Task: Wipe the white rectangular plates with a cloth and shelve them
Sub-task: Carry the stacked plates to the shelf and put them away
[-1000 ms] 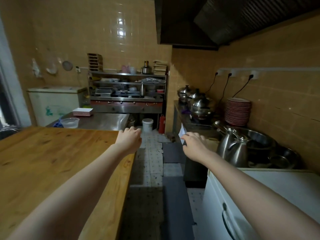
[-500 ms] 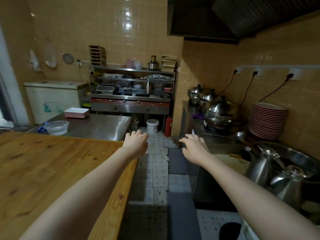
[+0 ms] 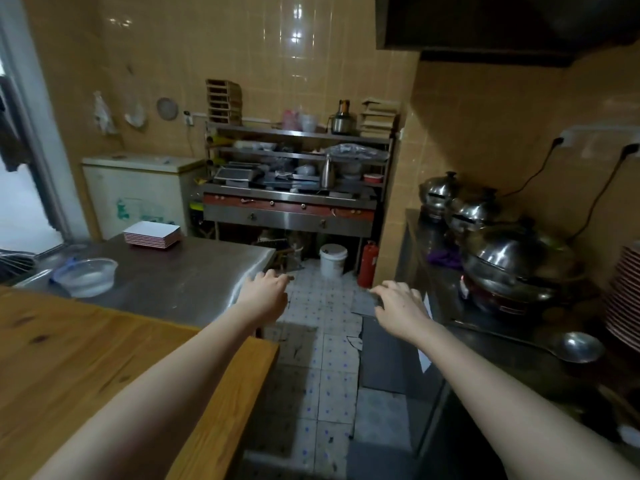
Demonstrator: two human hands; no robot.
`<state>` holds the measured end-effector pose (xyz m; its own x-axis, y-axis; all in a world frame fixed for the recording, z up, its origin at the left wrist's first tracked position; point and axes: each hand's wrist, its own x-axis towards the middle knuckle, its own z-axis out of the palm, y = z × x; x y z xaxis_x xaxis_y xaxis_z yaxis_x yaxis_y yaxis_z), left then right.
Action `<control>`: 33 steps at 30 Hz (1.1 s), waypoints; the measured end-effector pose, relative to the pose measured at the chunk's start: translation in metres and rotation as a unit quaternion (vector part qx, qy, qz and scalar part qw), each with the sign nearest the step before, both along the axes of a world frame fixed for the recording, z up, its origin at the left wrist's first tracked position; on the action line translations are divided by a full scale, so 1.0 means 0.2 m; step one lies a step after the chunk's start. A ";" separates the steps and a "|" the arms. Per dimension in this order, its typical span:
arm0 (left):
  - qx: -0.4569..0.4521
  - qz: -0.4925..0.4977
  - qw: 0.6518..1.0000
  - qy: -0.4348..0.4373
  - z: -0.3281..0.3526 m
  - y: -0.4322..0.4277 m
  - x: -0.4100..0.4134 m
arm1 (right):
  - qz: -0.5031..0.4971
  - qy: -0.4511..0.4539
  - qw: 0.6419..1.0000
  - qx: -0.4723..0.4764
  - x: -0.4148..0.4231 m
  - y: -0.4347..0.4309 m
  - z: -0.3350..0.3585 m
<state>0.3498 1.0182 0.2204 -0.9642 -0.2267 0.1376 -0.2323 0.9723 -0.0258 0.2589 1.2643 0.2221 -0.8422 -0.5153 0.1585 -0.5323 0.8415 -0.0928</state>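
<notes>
From the head camera, a stack of white rectangular plates with red undersides (image 3: 152,234) sits at the far left corner of a brushed stainless steel bench (image 3: 194,271). Nearer on the same bench stands a clear round plastic bowl (image 3: 85,277). A knotty, orange-toned wooden bench (image 3: 69,358) butts against the steel one on the near side.

Both bare arms reach forward over the tiled floor aisle. The left hand (image 3: 265,294) hovers at the steel bench's near right corner, fingers loosely curled and holding nothing; whether it touches the edge cannot be told. The right hand (image 3: 400,306) hangs palm down beside the dark right-hand bench (image 3: 433,244), fingers relaxed and bent, empty. Shiny domed steel pot lids (image 3: 502,251) and a steel ladle (image 3: 575,346) lie on that bench.
</notes>
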 end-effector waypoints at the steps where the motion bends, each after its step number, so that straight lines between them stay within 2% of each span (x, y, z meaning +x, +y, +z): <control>1: -0.003 0.006 1.000 -0.005 -0.02 -0.04 -0.10 | 0.005 0.000 1.000 0.002 -0.10 -0.03 -0.02; 8: 0.005 0.031 1.000 0.000 -0.12 -0.34 -0.91 | 0.013 -0.005 1.000 0.011 -0.89 -0.27 -0.07; 13: 0.010 0.044 0.999 0.017 -0.04 -0.59 -1.49 | 0.034 -0.008 0.999 0.009 -1.50 -0.58 -0.01; 18: -0.004 0.057 0.998 0.007 -0.04 -0.82 -1.92 | 0.063 -0.027 0.997 -0.032 -1.96 -0.91 -0.05; 26: 0.024 0.121 0.992 -0.037 -0.23 -1.26 -2.31 | 0.123 -0.071 0.990 0.006 -2.58 -1.35 -0.18; 30: 0.039 0.204 0.978 -0.035 -0.29 -1.52 -2.43 | 0.182 -0.113 0.977 -0.016 -2.90 -1.73 -0.23; 33: 0.047 0.282 0.958 -0.026 -0.30 -1.68 -2.46 | 0.253 -0.103 0.962 -0.014 -3.07 -2.06 -0.24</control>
